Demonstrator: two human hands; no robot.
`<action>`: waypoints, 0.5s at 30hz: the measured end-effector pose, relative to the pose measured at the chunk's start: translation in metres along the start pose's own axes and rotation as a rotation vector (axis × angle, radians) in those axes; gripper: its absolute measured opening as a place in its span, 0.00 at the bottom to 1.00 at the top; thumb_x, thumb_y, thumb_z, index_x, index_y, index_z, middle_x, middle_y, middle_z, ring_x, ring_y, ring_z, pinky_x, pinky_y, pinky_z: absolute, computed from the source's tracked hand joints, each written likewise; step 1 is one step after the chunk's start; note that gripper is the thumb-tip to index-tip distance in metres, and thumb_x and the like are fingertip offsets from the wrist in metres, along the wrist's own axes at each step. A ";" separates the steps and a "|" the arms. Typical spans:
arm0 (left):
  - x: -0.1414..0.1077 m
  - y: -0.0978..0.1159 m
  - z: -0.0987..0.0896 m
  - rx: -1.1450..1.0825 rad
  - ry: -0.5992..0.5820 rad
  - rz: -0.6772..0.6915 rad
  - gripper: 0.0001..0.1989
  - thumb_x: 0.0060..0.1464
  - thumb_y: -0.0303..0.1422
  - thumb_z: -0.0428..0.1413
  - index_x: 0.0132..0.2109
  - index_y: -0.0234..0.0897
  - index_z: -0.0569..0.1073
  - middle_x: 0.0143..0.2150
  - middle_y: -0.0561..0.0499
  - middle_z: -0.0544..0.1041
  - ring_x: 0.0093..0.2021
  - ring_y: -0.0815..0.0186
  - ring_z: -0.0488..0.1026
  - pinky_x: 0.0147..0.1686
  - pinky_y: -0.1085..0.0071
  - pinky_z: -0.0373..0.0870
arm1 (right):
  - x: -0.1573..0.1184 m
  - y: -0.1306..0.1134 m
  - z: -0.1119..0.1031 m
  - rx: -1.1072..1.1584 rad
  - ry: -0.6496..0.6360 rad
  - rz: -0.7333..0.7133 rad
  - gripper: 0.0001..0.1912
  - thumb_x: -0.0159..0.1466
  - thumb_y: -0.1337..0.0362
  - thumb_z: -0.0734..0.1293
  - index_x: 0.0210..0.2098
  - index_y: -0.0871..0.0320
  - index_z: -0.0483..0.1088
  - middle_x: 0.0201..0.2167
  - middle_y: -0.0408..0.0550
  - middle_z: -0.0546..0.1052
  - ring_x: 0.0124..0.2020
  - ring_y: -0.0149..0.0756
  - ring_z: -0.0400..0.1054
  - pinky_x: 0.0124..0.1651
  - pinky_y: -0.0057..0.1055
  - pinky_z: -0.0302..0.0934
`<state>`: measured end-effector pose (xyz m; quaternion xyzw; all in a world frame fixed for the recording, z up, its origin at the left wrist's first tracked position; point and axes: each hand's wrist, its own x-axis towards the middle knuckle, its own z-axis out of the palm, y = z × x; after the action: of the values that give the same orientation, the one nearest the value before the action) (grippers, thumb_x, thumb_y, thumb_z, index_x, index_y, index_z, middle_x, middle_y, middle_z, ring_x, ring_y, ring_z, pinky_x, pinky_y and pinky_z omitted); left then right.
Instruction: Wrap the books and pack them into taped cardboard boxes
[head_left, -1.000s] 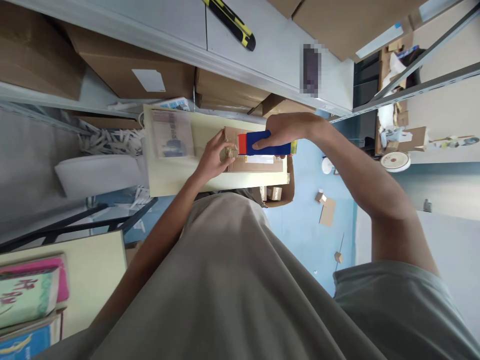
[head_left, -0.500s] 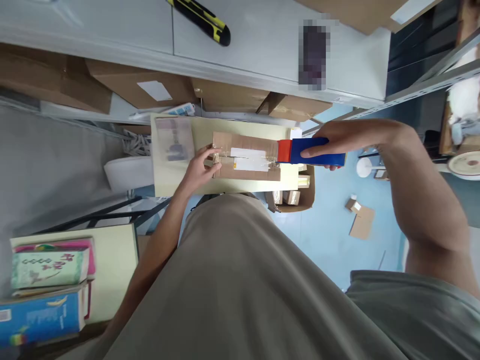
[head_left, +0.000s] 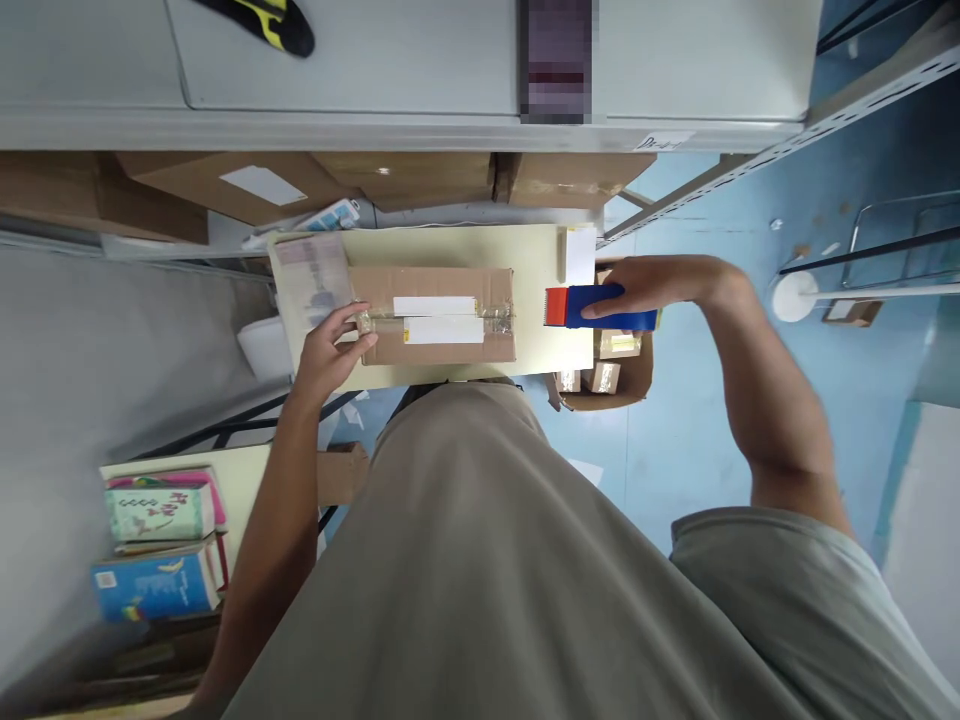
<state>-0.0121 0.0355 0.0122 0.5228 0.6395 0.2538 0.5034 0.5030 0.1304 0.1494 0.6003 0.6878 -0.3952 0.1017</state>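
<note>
A cardboard box [head_left: 442, 345] with two white labels and clear tape along its middle lies on the pale yellow table [head_left: 540, 245]. My left hand [head_left: 330, 350] grips the left end of this box, thumb and fingers on either side of the taped seam. In my right hand [head_left: 637, 290] is a blue and red tape dispenser [head_left: 574, 306], its red toothed end pointing left. A gap separates the dispenser from the box's right end. Clear plastic sheets [head_left: 311, 275] lie at the table's left end.
A grey shelf [head_left: 420, 60] crosses above the table, with a yellow-black cutter [head_left: 274, 22] on it and cartons [head_left: 420, 180] below. An open carton of small boxes [head_left: 637, 380] stands right. Books [head_left: 157, 585] lie lower left.
The dispenser has come away from the box's right end, and a gap now shows between them. The view has shifted. My left hand still grips the box's left end.
</note>
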 end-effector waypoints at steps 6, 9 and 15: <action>0.000 0.006 0.002 -0.022 0.045 -0.055 0.32 0.49 0.42 0.71 0.61 0.44 0.78 0.62 0.46 0.80 0.60 0.53 0.79 0.51 0.63 0.83 | 0.030 0.020 0.036 0.028 -0.186 -0.017 0.34 0.60 0.29 0.73 0.24 0.55 0.71 0.17 0.45 0.70 0.23 0.36 0.66 0.30 0.36 0.58; -0.002 0.013 0.005 -0.030 0.061 -0.098 0.33 0.47 0.43 0.71 0.61 0.42 0.77 0.60 0.45 0.81 0.60 0.51 0.78 0.53 0.60 0.82 | 0.035 0.011 0.051 0.071 -0.162 0.086 0.35 0.59 0.28 0.72 0.20 0.54 0.69 0.13 0.44 0.65 0.19 0.37 0.64 0.27 0.38 0.57; -0.005 0.023 0.010 -0.062 0.078 -0.133 0.37 0.46 0.45 0.70 0.63 0.41 0.76 0.60 0.44 0.81 0.59 0.55 0.78 0.57 0.60 0.78 | 0.039 -0.019 0.108 -0.006 -0.033 0.092 0.27 0.64 0.38 0.75 0.26 0.56 0.74 0.19 0.53 0.73 0.31 0.50 0.75 0.36 0.41 0.63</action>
<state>0.0065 0.0366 0.0296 0.4530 0.6837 0.2599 0.5097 0.4395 0.0882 0.0618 0.6243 0.6589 -0.3980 0.1330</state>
